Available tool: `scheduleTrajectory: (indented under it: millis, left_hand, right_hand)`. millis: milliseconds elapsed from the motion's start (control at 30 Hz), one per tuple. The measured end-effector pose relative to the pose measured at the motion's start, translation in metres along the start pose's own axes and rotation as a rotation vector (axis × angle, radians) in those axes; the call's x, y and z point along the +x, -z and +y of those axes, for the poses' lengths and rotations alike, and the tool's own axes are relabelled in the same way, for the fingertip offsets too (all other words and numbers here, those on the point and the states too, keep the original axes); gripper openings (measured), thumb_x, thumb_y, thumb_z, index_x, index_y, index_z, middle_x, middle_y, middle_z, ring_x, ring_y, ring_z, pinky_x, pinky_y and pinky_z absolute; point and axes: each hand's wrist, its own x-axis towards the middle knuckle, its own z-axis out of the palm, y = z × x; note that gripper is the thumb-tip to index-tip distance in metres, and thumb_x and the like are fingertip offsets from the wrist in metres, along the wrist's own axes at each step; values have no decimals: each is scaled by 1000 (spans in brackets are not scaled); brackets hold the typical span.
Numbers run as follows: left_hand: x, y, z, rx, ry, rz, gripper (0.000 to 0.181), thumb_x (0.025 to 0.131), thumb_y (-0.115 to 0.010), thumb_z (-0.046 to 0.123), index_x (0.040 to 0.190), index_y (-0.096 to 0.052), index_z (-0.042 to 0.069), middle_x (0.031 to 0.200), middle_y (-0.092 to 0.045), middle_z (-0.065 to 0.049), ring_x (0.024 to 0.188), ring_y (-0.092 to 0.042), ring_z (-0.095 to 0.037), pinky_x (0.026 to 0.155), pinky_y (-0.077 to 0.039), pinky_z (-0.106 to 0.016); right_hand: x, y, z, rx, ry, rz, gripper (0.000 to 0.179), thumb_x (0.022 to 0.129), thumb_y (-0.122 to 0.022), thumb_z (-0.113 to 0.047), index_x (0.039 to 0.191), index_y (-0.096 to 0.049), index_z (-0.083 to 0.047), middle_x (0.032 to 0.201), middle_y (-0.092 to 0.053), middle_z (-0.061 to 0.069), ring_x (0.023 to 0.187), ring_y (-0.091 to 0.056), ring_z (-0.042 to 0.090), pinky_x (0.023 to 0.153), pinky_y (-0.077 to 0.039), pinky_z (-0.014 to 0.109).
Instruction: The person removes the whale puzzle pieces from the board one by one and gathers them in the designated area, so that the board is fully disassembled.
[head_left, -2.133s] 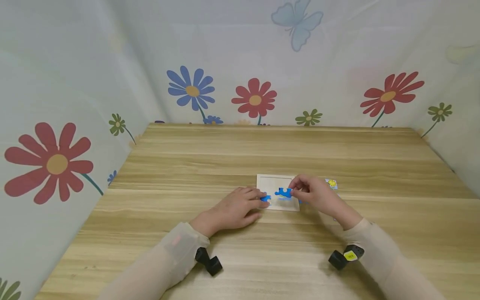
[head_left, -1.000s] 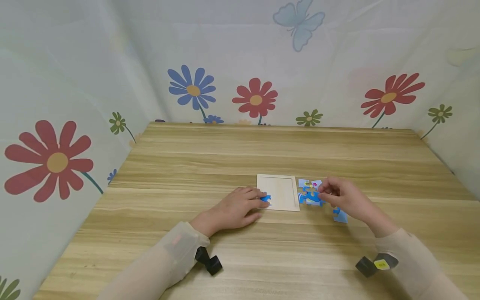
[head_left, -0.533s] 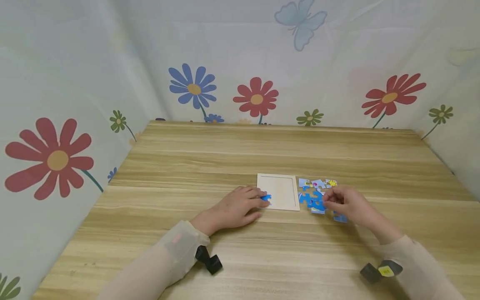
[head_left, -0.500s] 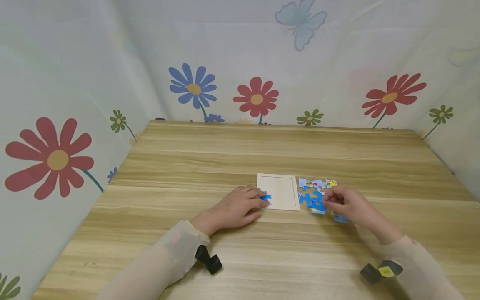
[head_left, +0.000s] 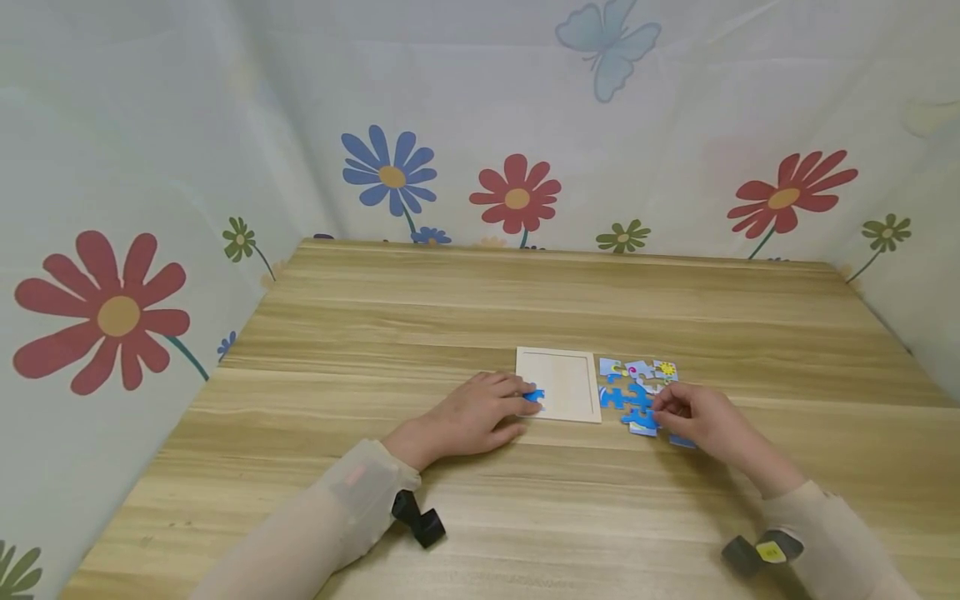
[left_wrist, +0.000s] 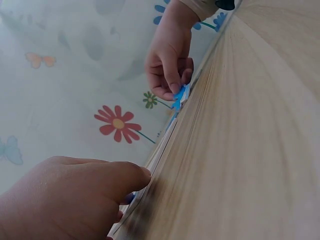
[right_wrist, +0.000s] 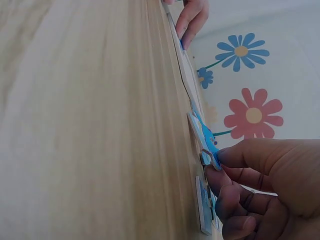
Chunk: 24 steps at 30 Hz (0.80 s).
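In the head view my left hand [head_left: 476, 415] rests on the left edge of a shallow square wooden puzzle tray [head_left: 557, 353], its relaxed fingers touching a small blue puzzle piece [head_left: 536, 394] in the tray's lower left corner. Right of the tray, my right hand [head_left: 705, 421] pinches another blue puzzle piece [head_left: 639, 420] between thumb and forefinger, with the other fingers curled. In the right wrist view that held piece [right_wrist: 209, 140] is tilted, just above the table. The left wrist view shows the left thumb [left_wrist: 127, 176] along the tray edge.
Loose puzzle pieces [head_left: 611, 367] lie right of the tray, one bearing a yellow sun [head_left: 666, 369]. Another blue piece [head_left: 682, 442] is partly under the right hand. The wooden table [head_left: 450, 300] ends at a flower-printed curtain [head_left: 675, 100].
My right hand has carried the blue puzzle piece from over the tray rightward to the loose pieces, then slightly toward me. The left hand has stayed in place.
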Motion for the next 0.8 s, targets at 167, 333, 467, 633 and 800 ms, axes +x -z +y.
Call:
scheduleTrajectory:
  millis: [167, 333, 467, 633, 800]
  left_hand:
    - [0, 1, 0, 2, -6, 5, 33, 96, -57, 32, 127, -63, 22, 136, -58, 0, 130, -50, -21, 108, -41, -40]
    - [-1, 1, 0, 5, -11, 8, 33, 96, -57, 32, 127, -63, 23, 136, -58, 0, 129, -50, -20, 107, -41, -40]
    - [-1, 0, -1, 3, -2, -3, 33, 96, -56, 33, 128, -62, 24, 137, -57, 1, 130, -49, -19, 108, -40, -40]
    - [-1, -1, -1, -11, 10, -17, 34, 96, -56, 32, 129, -61, 24, 139, -56, 0, 132, -48, -20, 110, -39, -40]
    - [-1, -2, 1, -6, 17, -15, 33, 95, -57, 32, 127, -61, 24, 139, -53, -5, 131, -47, -22, 109, -39, -41]
  right_hand:
    - [0, 0, 3, -49, 5, 21, 4, 87, -67, -10, 88, -65, -8, 78, -62, -2, 70, -50, 4, 61, -44, 20]
    - [0, 0, 4, -67, -1, 17, 4, 87, -68, -11, 86, -65, -9, 78, -63, -2, 69, -50, 4, 60, -43, 20]
    - [-1, 1, 3, -74, -3, 22, 5, 87, -68, -12, 88, -65, -8, 79, -63, -2, 68, -50, 5, 59, -43, 20]
    - [1, 1, -1, -81, -5, 43, 7, 88, -67, -12, 92, -66, -7, 81, -65, -1, 67, -50, 6, 58, -43, 20]
    - [10, 0, -12, -71, 23, 52, 6, 89, -67, -13, 91, -67, -8, 80, -65, -1, 64, -48, 7, 58, -40, 20]
